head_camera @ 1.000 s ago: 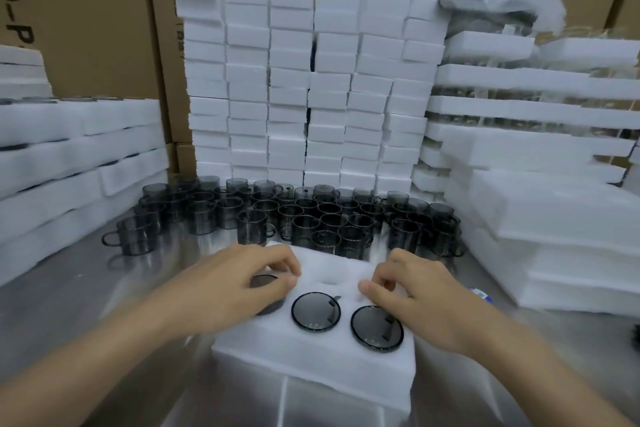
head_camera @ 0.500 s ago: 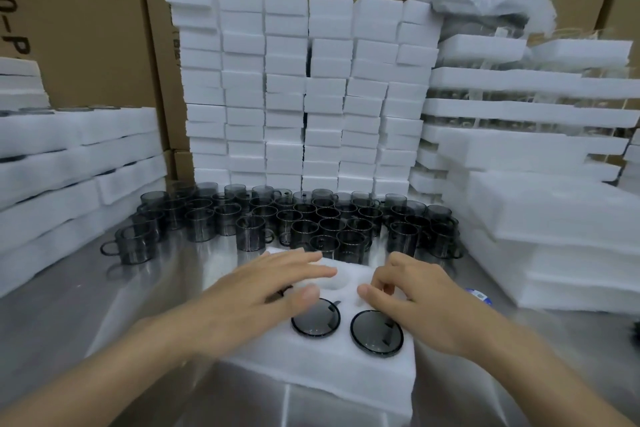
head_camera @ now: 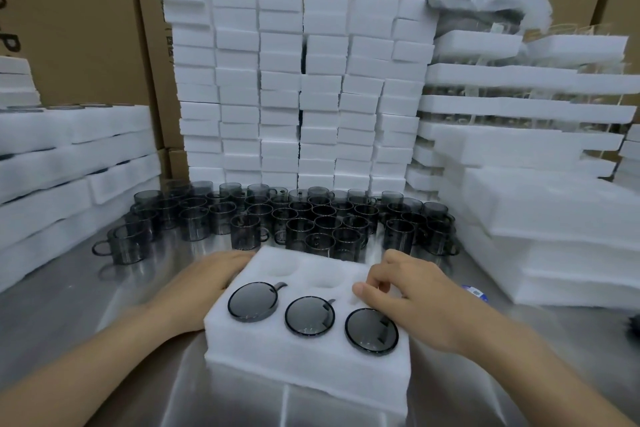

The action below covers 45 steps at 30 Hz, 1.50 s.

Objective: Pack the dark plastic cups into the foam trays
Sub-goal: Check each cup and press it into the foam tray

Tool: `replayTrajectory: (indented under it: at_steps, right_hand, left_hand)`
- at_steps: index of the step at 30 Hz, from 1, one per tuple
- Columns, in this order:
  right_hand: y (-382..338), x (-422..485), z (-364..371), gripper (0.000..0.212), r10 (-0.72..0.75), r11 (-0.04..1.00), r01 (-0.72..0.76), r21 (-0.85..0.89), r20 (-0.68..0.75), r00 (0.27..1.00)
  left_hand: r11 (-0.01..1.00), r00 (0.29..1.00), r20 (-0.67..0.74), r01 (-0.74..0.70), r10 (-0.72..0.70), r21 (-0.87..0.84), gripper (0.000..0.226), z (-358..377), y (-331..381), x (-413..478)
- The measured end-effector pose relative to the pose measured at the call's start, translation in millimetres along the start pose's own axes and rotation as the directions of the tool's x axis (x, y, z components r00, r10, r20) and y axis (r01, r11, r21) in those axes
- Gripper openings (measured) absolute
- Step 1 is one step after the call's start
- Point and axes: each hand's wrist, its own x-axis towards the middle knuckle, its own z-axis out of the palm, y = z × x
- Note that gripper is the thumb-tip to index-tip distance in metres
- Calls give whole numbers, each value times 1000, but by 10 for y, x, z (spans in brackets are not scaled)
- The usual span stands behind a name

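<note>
Your left hand lies flat against the left side of the foam tray at lower centre, while your right hand, curled and empty, rests on its right edge just beside the rightmost of three packed cups.

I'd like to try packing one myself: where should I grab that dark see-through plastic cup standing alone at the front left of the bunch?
Probably the round wall of the dark see-through plastic cup, from above and the near side. It stands upright, mouth up, loop handle pointing left, bare metal table in front, other cups crowding behind.
</note>
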Motion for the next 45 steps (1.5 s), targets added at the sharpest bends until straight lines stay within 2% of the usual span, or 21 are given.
replayTrajectory:
  at_steps: [4, 9, 11, 13, 16, 18, 22, 26, 30, 33, 36, 39, 42, 45]
  right_hand:
    - [-11, -4, 6, 45, 4, 1000, -4, -3, -2, 1000]
    - [-30, -2, 3, 47, 4, 1000, -4, -24, 5, 1000]
    - [-21, -3, 2, 47, 4, 1000, -4, -19, 2, 1000]
    - [-12, -1, 8, 47, 3, 1000, -3, -11, -6, 1000]
    - [22, 7, 37, 47, -4, 1000, 4, 4, -22, 1000]
    - [41, 23, 45, 47, -8, 1000, 8, 18, -20, 1000]
    - [57, 43, 63, 47, -11, 999, 12, 34, -18, 1000]
    - [44, 38, 60, 48, -15, 999, 16, 30, -20, 1000]
    - [33, 18, 47, 48, -6, 1000, 6, 25, -13, 1000]
    - [27, 8, 42, 48, 0, 1000, 0, 20, -6, 1000]
    - [10, -12, 21, 47, -7, 1000, 7, 20, -12, 1000]
    - [9, -16, 14, 47, -6, 1000, 7, 16, -9, 1000]
    - [32, -10, 29, 47, -1, 1000, 1, 15, -28, 1000]
    - [59, 0, 71, 41, -18, 999, 20, 27, -89, 996]
  left_hand:
    - [1000, 980, -200, 16, -19, -13, 56, 41, -41, 92]
    - [994, 962, -271, 10, 20, 108, 69, 146, -132, 261]
    - [998, 970, -241, 4, 10, 58, 58, 172, -149, 376]
    - [999, 988, -152, -30, 32, 14, 50, 153, -117, 522]
    - [974, 992, -88, -72, 93, 215, 70, 164, -72, 709]
    - [962, 989, -140, -18, 58, 271, 73, 146, -56, 725]
    - [941, 931, -364, 108, 17, 320, 64, 184, -50, 630]
    - [899, 928, -339, 277, -157, 341, 58, 168, -40, 663]
    - [885, 894, -425, 309, -146, 347, 53, 133, 52, 599]
    - [859, 873, -459, 357, -167, 367, 40, 107, 46, 509]
    - [891, 869, -482, 305, -114, 338, 26, 49, 114, 402]
    - [932, 808, -587, 249, -51, 262, 16, -38, 306, 312]
    - [991, 764, -636, 134, -102, 2, 14, -264, 602, 263]
    - [961, 747, -663, -138, -57, -238, 17, -426, 1072, 227]
